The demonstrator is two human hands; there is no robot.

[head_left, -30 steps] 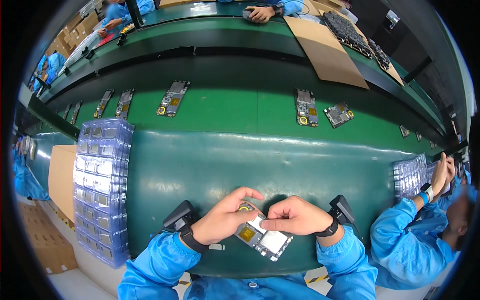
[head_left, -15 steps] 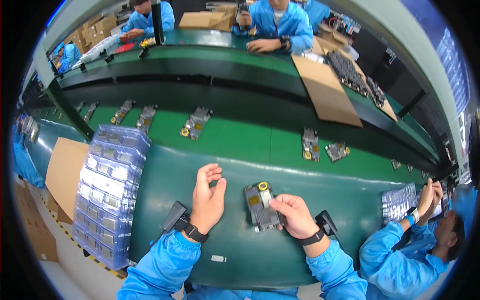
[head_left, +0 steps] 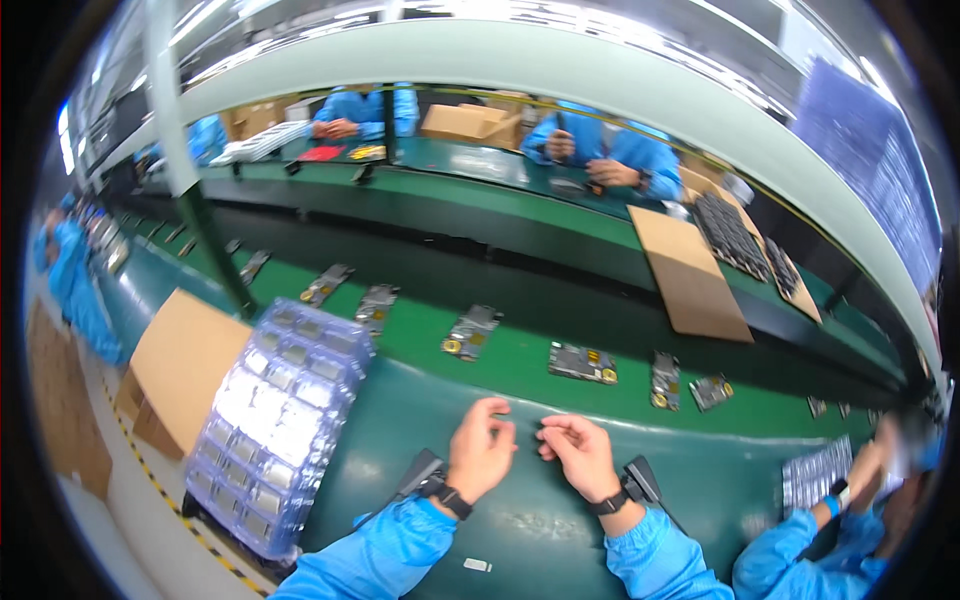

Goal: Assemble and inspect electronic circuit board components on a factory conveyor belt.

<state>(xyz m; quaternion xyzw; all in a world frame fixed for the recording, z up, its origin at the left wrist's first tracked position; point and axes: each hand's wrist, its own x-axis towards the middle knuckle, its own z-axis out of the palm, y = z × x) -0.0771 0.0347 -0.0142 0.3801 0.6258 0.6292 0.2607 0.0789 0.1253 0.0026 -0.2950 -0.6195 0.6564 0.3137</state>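
Above the near bench (head_left: 540, 530), both hands up & empty AFAICT: L hand (head_left: 483, 452) loosely cupped, thumb-to-finger gap fairly wide; R hand (head_left: 582, 460) half curled, gap narrower, nothing visible in it. Nearest PCB (head_left: 575, 361) lies flat on the green strip (head_left: 526, 338) just past R hand, long side roughly L-R, yellow ring (head_left: 609, 376) at its R end; neither hand touches it. Angled PCB (head_left: 474, 328) to its L, upright-lying PCB (head_left: 665, 376) to its R, all apart. Handling, IMO: grip PCBs by the edges, stay off comps & ring, set down flat w/ a gap so none overlap, let go gently. Bench: smooth dk green, bit shiny; small white piece (head_left: 477, 565) near its front edge. Tray stack (head_left: 285, 400) at L, clear pockets, cardboard (head_left: 185, 355) just beside it. Room: co-worker in blue (head_left: 655, 165) across the line, another in blue (head_left: 790, 560) at R; brown sheet (head_left: 690, 285) + black parts (head_left: 728, 235) far side; yellow/black tape (head_left: 145, 458) on floor, L. Far-L boards too small to read.
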